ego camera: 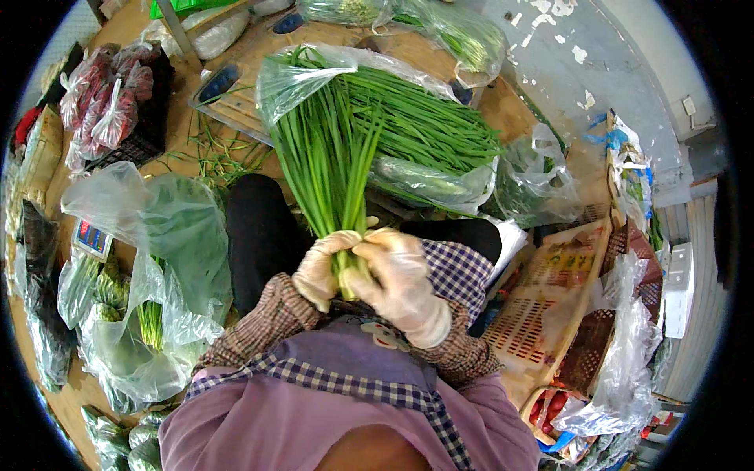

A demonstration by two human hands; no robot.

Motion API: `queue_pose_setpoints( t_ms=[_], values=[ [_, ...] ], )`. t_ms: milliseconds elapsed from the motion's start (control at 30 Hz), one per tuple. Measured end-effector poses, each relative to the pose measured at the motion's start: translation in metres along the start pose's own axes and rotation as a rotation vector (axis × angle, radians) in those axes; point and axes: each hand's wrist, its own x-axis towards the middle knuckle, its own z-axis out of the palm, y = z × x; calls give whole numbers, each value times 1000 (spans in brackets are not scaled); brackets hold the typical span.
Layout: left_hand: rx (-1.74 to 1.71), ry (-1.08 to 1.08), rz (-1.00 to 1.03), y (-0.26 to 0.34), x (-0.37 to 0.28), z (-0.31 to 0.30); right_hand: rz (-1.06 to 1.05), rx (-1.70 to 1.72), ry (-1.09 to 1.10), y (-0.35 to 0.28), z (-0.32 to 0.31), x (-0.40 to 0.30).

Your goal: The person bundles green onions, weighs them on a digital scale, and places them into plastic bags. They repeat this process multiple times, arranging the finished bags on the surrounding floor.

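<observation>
A thick bunch of long green chives (330, 159) stands out from my lap, its leaves fanning away from me. My left hand (323, 265), in a pale thin glove, is wrapped around the stems near their cut ends. My right hand (400, 282), gloved the same way and slightly blurred, closes on the stem bases from the other side. Past the bunch, a large heap of chives (424, 118) lies in an opened clear plastic bag (453, 185). The bunch's leaf tips reach under a flap of that bag.
Loose leaf scraps (221, 156) litter the floor. At left are a plastic bag of greens (177, 353), a small display device (92, 240) and a dark crate (150, 118) with red-filled bags (109, 97). A perforated plastic crate (524, 329) stands at right, another clear bag (539, 182) beyond it.
</observation>
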Motion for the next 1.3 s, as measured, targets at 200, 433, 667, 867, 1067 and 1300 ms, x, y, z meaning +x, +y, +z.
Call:
queue_pose_setpoints(
  t_ms=[200, 433, 667, 867, 1067, 1300],
  values=[
    [160, -553, 91, 61, -73, 128, 176, 186, 372, 37, -18, -17],
    [980, -81, 298, 99, -29, 159, 117, 669, -389, 6, 59, -10],
    [2215, 432, 96, 95, 43, 47, 192, 542, -515, 5, 92, -7],
    [2565, 908, 889, 104, -63, 87, 38, 491, -351, -58, 136, 79],
    [2470, 1215, 1386, 127, -153, 83, -302, 188, -136, -207, 198, 224],
    [1951, 954, 828, 151, -301, -131, 366, 1606, -981, -128, 206, 287]
  ],
)
